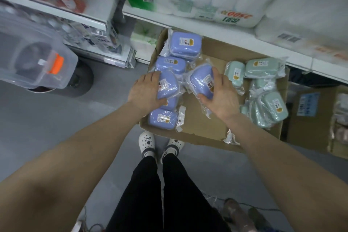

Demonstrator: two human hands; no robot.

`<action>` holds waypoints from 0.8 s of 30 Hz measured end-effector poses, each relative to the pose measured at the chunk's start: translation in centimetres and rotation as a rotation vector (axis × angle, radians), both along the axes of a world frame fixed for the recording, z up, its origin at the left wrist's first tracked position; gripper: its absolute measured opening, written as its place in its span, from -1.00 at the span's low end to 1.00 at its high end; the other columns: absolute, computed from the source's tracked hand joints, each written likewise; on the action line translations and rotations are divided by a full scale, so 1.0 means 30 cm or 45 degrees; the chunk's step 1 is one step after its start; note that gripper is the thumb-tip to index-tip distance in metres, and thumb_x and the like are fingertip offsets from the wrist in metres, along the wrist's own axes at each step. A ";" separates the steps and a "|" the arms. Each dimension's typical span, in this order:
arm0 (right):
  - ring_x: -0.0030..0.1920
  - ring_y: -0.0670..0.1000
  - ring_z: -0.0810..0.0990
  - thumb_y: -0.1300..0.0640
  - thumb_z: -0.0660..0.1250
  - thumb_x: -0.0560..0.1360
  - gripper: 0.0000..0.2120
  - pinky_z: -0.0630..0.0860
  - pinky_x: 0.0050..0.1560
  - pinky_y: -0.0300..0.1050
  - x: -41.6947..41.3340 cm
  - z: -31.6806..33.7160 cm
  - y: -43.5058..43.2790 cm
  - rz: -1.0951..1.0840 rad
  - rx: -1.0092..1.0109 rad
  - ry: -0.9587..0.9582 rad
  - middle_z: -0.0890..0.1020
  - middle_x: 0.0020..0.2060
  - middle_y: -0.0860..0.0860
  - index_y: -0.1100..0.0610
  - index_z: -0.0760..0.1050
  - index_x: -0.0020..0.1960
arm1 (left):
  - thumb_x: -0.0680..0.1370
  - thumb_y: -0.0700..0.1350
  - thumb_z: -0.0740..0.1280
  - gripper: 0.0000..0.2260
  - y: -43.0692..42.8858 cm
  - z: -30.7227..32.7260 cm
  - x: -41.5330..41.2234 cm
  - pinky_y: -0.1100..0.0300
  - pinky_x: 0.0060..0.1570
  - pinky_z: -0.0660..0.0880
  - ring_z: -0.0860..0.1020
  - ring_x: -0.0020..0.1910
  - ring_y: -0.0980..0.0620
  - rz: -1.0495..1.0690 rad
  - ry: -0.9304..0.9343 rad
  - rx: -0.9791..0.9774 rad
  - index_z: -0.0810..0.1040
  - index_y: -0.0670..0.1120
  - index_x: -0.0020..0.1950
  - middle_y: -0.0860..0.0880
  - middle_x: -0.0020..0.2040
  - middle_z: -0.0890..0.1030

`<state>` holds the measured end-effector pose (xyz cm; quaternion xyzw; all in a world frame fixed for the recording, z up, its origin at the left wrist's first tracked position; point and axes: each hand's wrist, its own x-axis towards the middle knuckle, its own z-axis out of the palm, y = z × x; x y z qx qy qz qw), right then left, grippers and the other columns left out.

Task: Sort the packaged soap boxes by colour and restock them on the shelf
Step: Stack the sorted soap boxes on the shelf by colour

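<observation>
Your left hand (146,91) gripped a blue soap box (168,85) at the left side of the cardboard box (205,120). Your right hand (223,98) clasped a second blue soap box (201,80), tilted, near the middle. The green soap boxes (263,68) lay at the right side.

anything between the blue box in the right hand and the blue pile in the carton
The left hand, gripping another blue box, covers the pile's middle, beside the box in the right hand. The far blue boxes lie uncovered.
</observation>
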<state>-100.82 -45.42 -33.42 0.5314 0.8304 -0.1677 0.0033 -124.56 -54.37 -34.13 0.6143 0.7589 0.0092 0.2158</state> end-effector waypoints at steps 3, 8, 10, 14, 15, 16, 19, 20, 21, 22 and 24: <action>0.17 0.28 0.49 -0.15 0.44 0.42 -0.13 0.49 0.07 0.16 -0.012 0.119 0.021 0.007 0.042 0.033 0.46 0.24 0.25 0.18 0.14 0.56 | 0.40 0.12 0.45 -0.20 0.014 0.118 -0.026 0.00 0.27 0.34 0.38 0.29 -0.19 0.025 0.027 0.074 0.18 -0.15 0.50 -0.16 0.33 0.40; 0.07 0.27 0.52 -0.27 0.28 0.38 -0.11 0.51 0.01 0.16 -0.022 0.339 0.087 0.070 0.207 0.068 0.51 0.14 0.22 0.17 0.15 0.55 | 0.36 0.11 0.47 -0.20 0.059 0.348 -0.060 -0.07 0.21 0.41 0.43 0.23 -0.23 0.039 0.120 0.251 0.24 -0.18 0.47 -0.20 0.27 0.44; 0.09 0.28 0.51 -0.19 0.39 0.39 -0.12 0.50 0.02 0.15 -0.029 0.435 0.123 0.101 0.303 0.100 0.49 0.20 0.21 0.16 0.15 0.54 | 0.35 0.09 0.48 -0.21 0.083 0.439 -0.073 -0.08 0.18 0.42 0.44 0.21 -0.25 0.060 0.131 0.328 0.26 -0.19 0.46 -0.21 0.26 0.45; 0.14 0.24 0.49 -0.14 0.43 0.38 -0.14 0.48 0.05 0.12 -0.049 0.629 0.201 0.206 0.502 0.144 0.47 0.24 0.16 0.12 0.14 0.54 | 0.37 0.15 0.46 -0.21 0.129 0.628 -0.102 -0.08 0.14 0.40 0.45 0.16 -0.27 0.059 0.211 0.531 0.29 -0.21 0.45 -0.22 0.28 0.44; 0.15 0.24 0.49 -0.14 0.43 0.39 -0.15 0.48 0.07 0.13 -0.056 0.674 0.220 0.236 0.543 0.148 0.46 0.25 0.16 0.11 0.14 0.54 | 0.37 0.16 0.45 -0.21 0.141 0.675 -0.111 -0.07 0.13 0.40 0.45 0.17 -0.27 0.059 0.230 0.572 0.28 -0.21 0.46 -0.21 0.29 0.44; 0.17 0.24 0.48 -0.14 0.43 0.40 -0.16 0.49 0.09 0.14 -0.062 0.719 0.239 0.261 0.580 0.155 0.46 0.26 0.17 0.11 0.15 0.54 | 0.38 0.17 0.45 -0.20 0.153 0.723 -0.121 -0.07 0.12 0.41 0.45 0.17 -0.27 0.057 0.249 0.621 0.28 -0.21 0.46 -0.21 0.30 0.43; 0.20 0.23 0.45 -0.10 0.43 0.40 -0.18 0.48 0.14 0.12 -0.085 0.849 0.294 0.319 0.648 0.227 0.43 0.28 0.16 0.10 0.17 0.54 | 0.39 0.18 0.45 -0.19 0.193 0.855 -0.160 -0.05 0.11 0.42 0.45 0.17 -0.26 0.046 0.313 0.730 0.26 -0.19 0.48 -0.19 0.30 0.43; 0.21 0.23 0.45 -0.08 0.43 0.40 -0.18 0.47 0.16 0.11 -0.094 0.892 0.311 0.335 0.673 0.249 0.43 0.28 0.16 0.10 0.18 0.54 | 0.38 0.18 0.45 -0.19 0.210 0.896 -0.177 -0.04 0.12 0.41 0.45 0.17 -0.25 0.045 0.335 0.760 0.25 -0.18 0.49 -0.19 0.30 0.43; 0.20 0.23 0.45 -0.07 0.43 0.39 -0.19 0.47 0.15 0.10 -0.104 0.933 0.330 0.347 0.709 0.267 0.43 0.26 0.16 0.11 0.20 0.53 | 0.38 0.18 0.46 -0.18 0.226 0.935 -0.193 -0.03 0.13 0.40 0.45 0.16 -0.25 0.047 0.356 0.793 0.25 -0.18 0.49 -0.19 0.30 0.43; 0.18 0.24 0.46 -0.06 0.43 0.38 -0.21 0.48 0.14 0.10 -0.115 0.972 0.351 0.354 0.749 0.281 0.44 0.24 0.16 0.12 0.22 0.52 | 0.38 0.18 0.46 -0.18 0.247 0.971 -0.213 -0.03 0.14 0.40 0.45 0.16 -0.25 0.050 0.374 0.827 0.25 -0.18 0.49 -0.19 0.29 0.44; 0.15 0.25 0.47 -0.03 0.43 0.37 -0.23 0.49 0.12 0.12 -0.140 1.042 0.390 0.356 0.810 0.301 0.45 0.23 0.16 0.12 0.25 0.50 | 0.37 0.21 0.44 -0.17 0.293 1.042 -0.253 -0.04 0.14 0.39 0.45 0.17 -0.25 0.051 0.401 0.890 0.25 -0.18 0.49 -0.18 0.29 0.46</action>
